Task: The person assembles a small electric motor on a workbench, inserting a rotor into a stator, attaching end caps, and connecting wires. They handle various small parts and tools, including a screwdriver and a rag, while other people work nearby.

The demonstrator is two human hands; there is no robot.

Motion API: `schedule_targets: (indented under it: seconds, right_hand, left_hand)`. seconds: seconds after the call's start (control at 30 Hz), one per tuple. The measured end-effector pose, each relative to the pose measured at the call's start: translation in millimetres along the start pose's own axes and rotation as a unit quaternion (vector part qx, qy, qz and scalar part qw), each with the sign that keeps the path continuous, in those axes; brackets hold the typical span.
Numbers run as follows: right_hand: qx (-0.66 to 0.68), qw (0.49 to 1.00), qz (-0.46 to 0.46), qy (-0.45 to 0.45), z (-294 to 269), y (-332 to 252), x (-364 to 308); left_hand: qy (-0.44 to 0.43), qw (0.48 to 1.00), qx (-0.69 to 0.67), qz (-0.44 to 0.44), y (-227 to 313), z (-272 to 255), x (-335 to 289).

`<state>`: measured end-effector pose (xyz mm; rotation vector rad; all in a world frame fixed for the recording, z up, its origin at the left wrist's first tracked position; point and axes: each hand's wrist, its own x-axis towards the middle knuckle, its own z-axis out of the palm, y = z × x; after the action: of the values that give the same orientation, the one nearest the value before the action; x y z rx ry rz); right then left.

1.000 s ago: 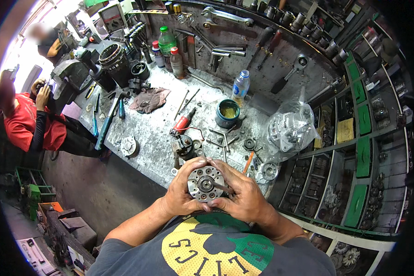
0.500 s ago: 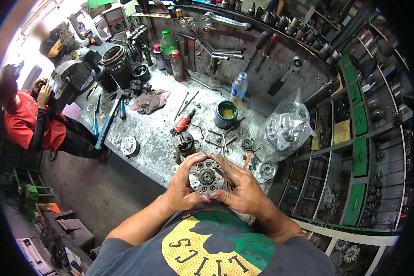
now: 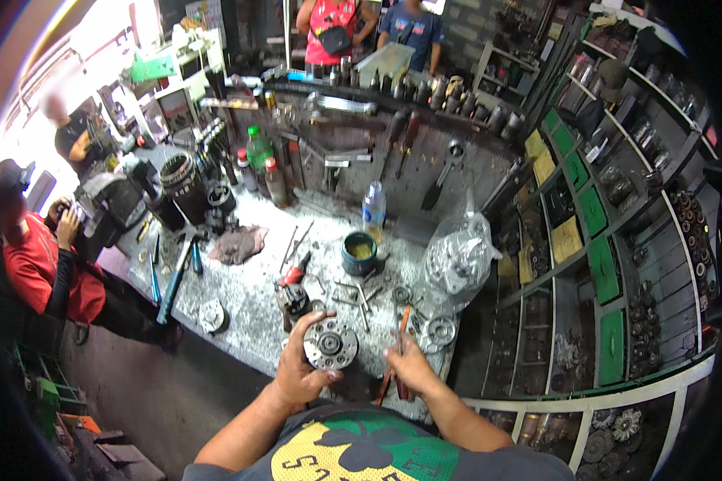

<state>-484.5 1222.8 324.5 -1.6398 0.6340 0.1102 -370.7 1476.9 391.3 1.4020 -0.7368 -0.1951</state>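
Note:
My left hand (image 3: 298, 369) grips a round metal machine part (image 3: 331, 345) by its side, its face tilted up and showing a ring of holes around a central hub. To its right, my right hand (image 3: 413, 367) is closed around a slim screwdriver-like tool (image 3: 403, 390), whose reddish lower end sticks out below the fingers. Beside and partly behind that hand runs a long orange strip (image 3: 406, 317). Just beyond the held part lie a dark motor-like part (image 3: 294, 300) and a red tool (image 3: 295, 271), partly overlapping.
The metal workbench (image 3: 245, 341) bears a dark tub of yellowish grease (image 3: 359, 252), a plastic bottle (image 3: 374, 210), a bagged metal housing (image 3: 460, 256), a rag (image 3: 239, 244) and a hammer (image 3: 176, 280). Shelves (image 3: 573, 280) stand at right. A person in red (image 3: 52, 264) works at left.
My right hand has come off the round part and moved right with the slim tool. The left hand alone now holds the part. My view has shifted, showing two more people at the back.

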Motion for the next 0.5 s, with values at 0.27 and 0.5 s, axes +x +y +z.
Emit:
schedule_targets:
  seconds: [0.27,0.5]
  right_hand:
    - [-0.218,0.965,-0.147,-0.026,39.9,27.2,68.8]
    - [-0.249,0.942,-0.224,-0.031,47.5,3.2,110.9]
  left_hand:
    - [0.013,0.999,-0.042,0.009,4.2,5.9,1.2]
    - [0.015,1.000,-0.020,0.007,9.5,7.1,0.7]
